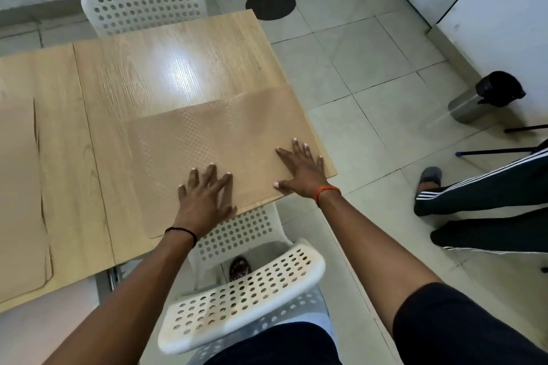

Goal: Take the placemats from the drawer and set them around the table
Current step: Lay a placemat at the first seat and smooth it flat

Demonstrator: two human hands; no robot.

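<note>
A tan textured placemat lies flat on the near right corner of the wooden table. My left hand presses on its near edge with fingers spread. My right hand lies flat on the mat's right end, fingers straight, close to the table's right edge. A second tan placemat lies on the table at the far left, partly cut off by the frame.
A white perforated chair stands between me and the table, another white chair at the far side. To the right on the tiled floor are a person's legs, a steel flask and a black round spot.
</note>
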